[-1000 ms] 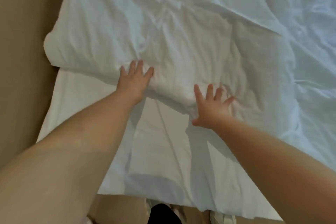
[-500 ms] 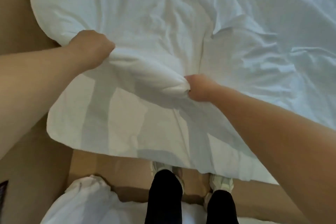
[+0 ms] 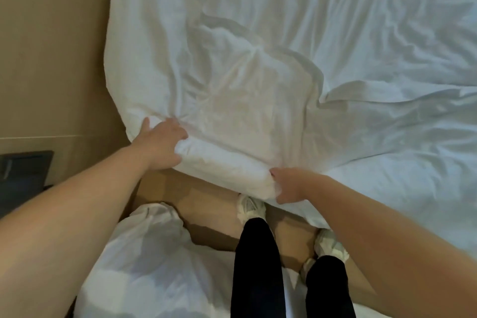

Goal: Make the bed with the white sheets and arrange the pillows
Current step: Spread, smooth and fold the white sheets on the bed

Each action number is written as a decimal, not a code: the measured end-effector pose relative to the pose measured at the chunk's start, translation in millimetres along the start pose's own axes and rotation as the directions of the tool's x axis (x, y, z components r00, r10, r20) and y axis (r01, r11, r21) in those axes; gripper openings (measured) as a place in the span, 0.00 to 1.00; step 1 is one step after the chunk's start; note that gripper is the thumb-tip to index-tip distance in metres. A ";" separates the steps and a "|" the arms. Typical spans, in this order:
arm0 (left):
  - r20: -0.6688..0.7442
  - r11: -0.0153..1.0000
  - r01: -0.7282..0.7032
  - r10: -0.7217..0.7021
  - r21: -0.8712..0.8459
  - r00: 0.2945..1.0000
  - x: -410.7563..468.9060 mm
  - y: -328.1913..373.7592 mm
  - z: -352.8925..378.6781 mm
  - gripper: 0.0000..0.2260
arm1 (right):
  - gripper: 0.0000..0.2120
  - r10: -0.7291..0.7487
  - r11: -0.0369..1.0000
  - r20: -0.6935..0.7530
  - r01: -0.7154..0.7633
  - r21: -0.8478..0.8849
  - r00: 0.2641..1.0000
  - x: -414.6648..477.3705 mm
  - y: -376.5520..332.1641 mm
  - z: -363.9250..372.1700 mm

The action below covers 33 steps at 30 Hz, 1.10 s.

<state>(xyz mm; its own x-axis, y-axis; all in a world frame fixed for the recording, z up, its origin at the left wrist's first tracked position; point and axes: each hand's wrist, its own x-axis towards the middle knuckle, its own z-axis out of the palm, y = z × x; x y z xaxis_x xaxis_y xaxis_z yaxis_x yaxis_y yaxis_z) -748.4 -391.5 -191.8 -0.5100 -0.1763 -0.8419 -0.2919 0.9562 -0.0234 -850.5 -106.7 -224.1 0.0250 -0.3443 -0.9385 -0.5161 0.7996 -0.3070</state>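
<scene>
White duvet edge gripped by left hand and right hand, fingertips buried in fabric.

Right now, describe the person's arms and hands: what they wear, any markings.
Both arms are bare: the left arm and right arm show no sleeve as far up as the frame reaches. The left hand and right hand wear no gloves; no watch, bracelet or ring shows. Lower down: black trousers and pale shoes.
</scene>
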 end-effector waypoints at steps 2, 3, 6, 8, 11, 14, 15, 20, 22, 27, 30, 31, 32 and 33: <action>-0.316 0.937 0.086 -0.199 -0.337 0.928 -4.5 -0.3 1.5 0.19 | 0.29 0.011 0.999 -0.080 -0.008 0.040 0.997 1.9 -7.0 -6.2; -0.403 0.818 0.164 -0.433 -0.551 0.806 -5.1 -0.6 0.0 0.18 | 0.27 0.025 0.997 -0.157 -0.013 0.074 0.987 3.3 -10.1 -16.5; 0.139 -0.039 0.220 -0.877 -0.975 0.460 -2.7 -10.4 -5.2 0.20 | 0.23 0.057 0.989 -0.381 0.000 0.147 0.923 10.2 -17.5 -58.4; 0.450 -0.495 0.078 -0.699 -0.865 0.556 7.2 -21.1 -7.2 0.22 | 0.23 0.043 0.990 -0.455 0.023 0.139 0.890 19.3 -27.8 -90.7; 0.490 -0.642 0.009 -0.576 -0.767 0.654 22.5 -34.5 -10.3 0.19 | 0.24 0.000 0.985 -0.524 0.090 0.146 0.852 36.8 -48.1 -125.6; 0.349 -0.766 -0.076 -0.376 -0.639 0.858 19.6 -42.3 -23.8 0.19 | 0.27 -0.032 0.983 -0.539 0.125 0.137 0.842 53.7 -63.9 -136.3; 0.281 -0.770 -0.101 -0.347 -0.630 0.895 17.6 -44.3 -33.9 0.18 | 0.27 -0.028 0.985 -0.523 0.113 0.130 0.852 57.1 -66.6 -134.7; 0.082 -0.536 -0.332 -0.608 -0.776 0.790 2.4 -49.6 -103.3 0.12 | 0.25 0.035 0.990 -0.446 0.031 0.140 0.894 50.8 -69.3 -121.1; 0.020 -0.279 -0.370 -0.820 -0.886 0.572 -15.9 -51.2 -105.1 0.14 | 0.27 0.064 0.987 -0.430 0.007 0.162 0.901 34.8 -73.0 -122.9; 0.108 0.035 0.281 -0.873 -0.959 0.476 -64.3 -70.3 -51.3 0.27 | 0.27 0.068 0.986 -0.415 0.002 0.165 0.907 -14.6 -83.8 -130.7; 0.092 0.649 0.657 -0.681 -0.383 0.726 -68.1 -73.2 -57.6 0.35 | 0.26 0.118 0.988 -0.447 -0.059 0.143 0.887 -27.6 -74.8 -138.8; 0.111 0.761 0.616 -0.607 -0.205 0.787 -62.6 -72.0 -72.4 0.32 | 0.25 0.144 0.985 -0.468 -0.083 0.149 0.872 -28.6 -68.7 -142.0; 0.089 0.830 0.540 -0.533 -0.138 0.841 -55.3 -67.9 -93.3 0.28 | 0.25 0.173 0.981 -0.493 -0.107 0.161 0.853 -28.0 -60.7 -144.8; 0.030 0.873 0.465 -0.466 -0.148 0.884 -44.9 -62.9 -113.3 0.23 | 0.25 0.210 0.975 -0.520 -0.141 0.170 0.828 -26.5 -51.3 -147.0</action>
<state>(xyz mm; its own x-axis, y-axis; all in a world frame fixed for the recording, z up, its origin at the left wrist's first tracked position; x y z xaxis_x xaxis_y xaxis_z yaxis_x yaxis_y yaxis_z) -798.8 -470.2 -91.5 -0.2912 -0.5944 -0.7496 -0.6120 0.7180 -0.3317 -950.5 -211.0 -160.3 -0.5327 -0.3729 -0.7597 -0.3615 0.9119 -0.1941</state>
